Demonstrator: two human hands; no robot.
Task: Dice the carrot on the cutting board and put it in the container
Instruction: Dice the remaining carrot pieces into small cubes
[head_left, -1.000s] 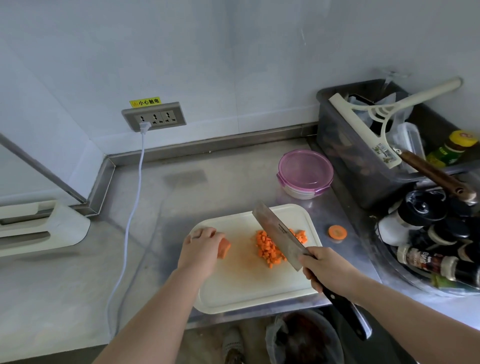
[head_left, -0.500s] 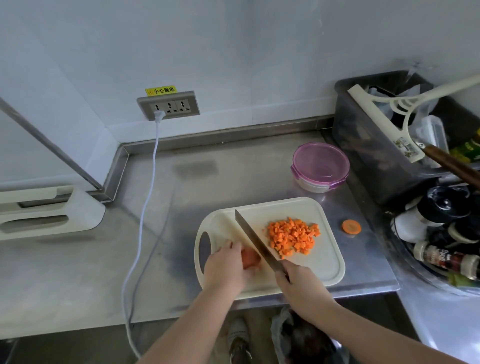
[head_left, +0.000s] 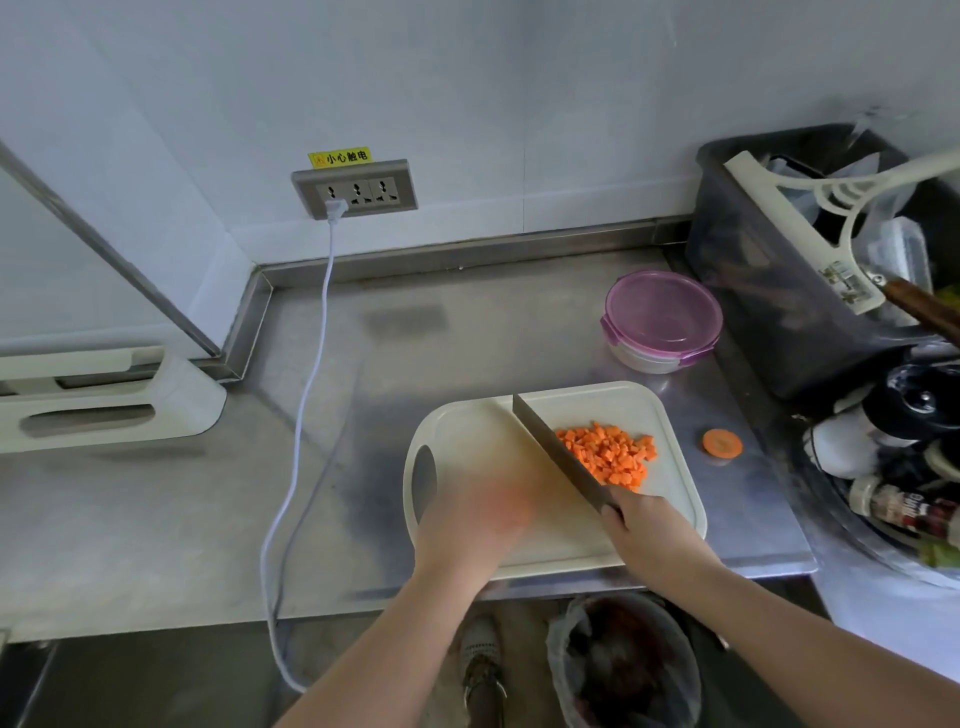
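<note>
A white cutting board (head_left: 467, 431) lies on the steel counter near its front edge. A pile of diced carrot (head_left: 608, 453) sits on the board's right half. My right hand (head_left: 649, 538) grips the handle of a cleaver (head_left: 561, 452), whose blade runs diagonally across the board, just left of the dice. My left hand (head_left: 465, 525) is motion-blurred over the board's left half, with an orange smear of the remaining carrot piece (head_left: 511, 506) at its fingers. The round container (head_left: 662, 325) with a pink lid stands shut behind the board, to the right.
One carrot slice (head_left: 722, 443) lies on the counter right of the board. A dark bin (head_left: 753, 291) of utensils and a rack of bottles (head_left: 893, 499) crowd the right side. A white cable (head_left: 306, 395) hangs from the wall socket. A lined waste bin (head_left: 623, 665) stands below the counter edge.
The knife swung from right of the diced pile to its left, pushing the dice into a tidier heap. My left hand with the carrot piece is now moving and blurred.
</note>
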